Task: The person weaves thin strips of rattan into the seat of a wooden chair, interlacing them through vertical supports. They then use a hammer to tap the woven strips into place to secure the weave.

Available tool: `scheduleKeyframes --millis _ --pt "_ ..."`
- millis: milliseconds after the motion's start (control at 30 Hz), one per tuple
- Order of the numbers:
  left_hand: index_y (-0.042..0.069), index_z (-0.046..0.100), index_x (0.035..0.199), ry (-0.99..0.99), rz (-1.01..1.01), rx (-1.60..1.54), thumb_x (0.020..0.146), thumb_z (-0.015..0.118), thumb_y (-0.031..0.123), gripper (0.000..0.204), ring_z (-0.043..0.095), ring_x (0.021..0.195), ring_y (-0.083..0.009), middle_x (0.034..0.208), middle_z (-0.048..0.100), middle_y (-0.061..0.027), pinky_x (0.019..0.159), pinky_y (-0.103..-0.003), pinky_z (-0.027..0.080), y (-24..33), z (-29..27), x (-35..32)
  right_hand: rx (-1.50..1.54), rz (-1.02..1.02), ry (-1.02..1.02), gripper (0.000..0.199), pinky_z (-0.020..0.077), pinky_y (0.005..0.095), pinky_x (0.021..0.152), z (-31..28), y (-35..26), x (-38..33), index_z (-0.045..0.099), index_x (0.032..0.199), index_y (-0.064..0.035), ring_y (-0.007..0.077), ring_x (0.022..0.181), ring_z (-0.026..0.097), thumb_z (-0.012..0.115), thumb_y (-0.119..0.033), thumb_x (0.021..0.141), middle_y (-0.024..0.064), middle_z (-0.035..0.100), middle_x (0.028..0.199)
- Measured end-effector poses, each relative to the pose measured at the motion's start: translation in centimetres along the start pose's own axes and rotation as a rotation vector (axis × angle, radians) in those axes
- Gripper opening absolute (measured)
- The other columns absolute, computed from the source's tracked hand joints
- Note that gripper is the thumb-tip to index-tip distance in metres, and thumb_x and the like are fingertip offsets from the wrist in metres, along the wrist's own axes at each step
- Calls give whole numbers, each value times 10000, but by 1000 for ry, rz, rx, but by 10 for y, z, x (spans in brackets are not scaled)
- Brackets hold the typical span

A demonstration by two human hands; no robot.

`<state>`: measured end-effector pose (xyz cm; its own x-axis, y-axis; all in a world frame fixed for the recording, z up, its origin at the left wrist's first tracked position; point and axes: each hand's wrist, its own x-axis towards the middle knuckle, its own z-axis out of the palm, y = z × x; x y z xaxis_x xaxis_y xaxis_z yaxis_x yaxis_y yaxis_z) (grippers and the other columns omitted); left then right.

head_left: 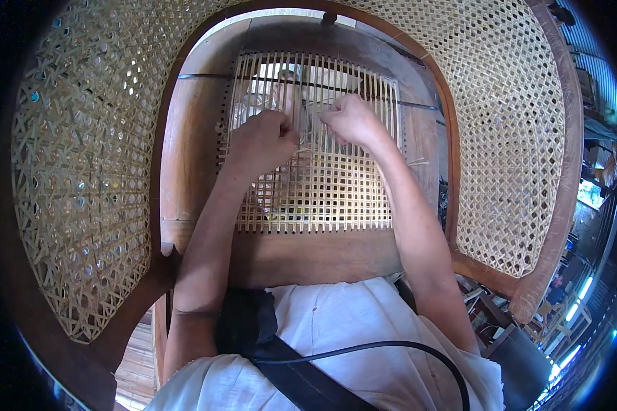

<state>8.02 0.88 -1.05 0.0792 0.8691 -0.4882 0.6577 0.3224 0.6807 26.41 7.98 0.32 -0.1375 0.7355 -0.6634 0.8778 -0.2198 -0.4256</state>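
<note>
A wooden chair seat frame [308,257] lies before me, strung with pale cane strands [322,75] running front to back. Its nearer half carries a square-mesh cane weave [315,198]; beyond it, mostly lengthwise strands show. My left hand [264,140] is over the left part of the strands, fingers curled in; what they hold is hidden. Just right of it, my right hand [353,120] pinches thumb and finger together at the strands, apparently on a thin cane strand. Beyond both hands, a dark thin stick [336,88] crosses through the strands, its ends over the side rails.
A curved wooden rim [450,171] surrounds the seat, with woven cane panels at left [96,151] and right [511,137]. Loose strand ends [418,163] stick out at the seat's right edge. A black cable [391,344] crosses my lap. Clutter fills the lower right.
</note>
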Motion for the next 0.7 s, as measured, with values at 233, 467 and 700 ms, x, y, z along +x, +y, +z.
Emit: scheduleKeyframes --millis 233,467,700 --pt "74 726 918 14 33 -6 819 638 285 249 695 892 -319 935 712 -154 838 -426 535 -2 4 2 120 -46 -18 314 490 303 488 5 15 6 654 681 16 145 477 604 633 -220 886 86 608 551" --pt "97 739 964 -45 -37 35 808 649 310 279 702 893 -300 944 720 -135 821 -427 538 12 -4 2 82 -16 51 276 538 327 611 -3 18 -2 697 672 6 172 524 646 637 -201 843 109 644 566" --pt "86 729 929 -22 -23 92 824 641 283 240 703 898 -300 929 722 -135 816 -430 540 12 -2 -1 238 -3 10 282 467 296 460 -3 18 -4 651 671 17 125 451 562 641 -191 861 47 568 537"
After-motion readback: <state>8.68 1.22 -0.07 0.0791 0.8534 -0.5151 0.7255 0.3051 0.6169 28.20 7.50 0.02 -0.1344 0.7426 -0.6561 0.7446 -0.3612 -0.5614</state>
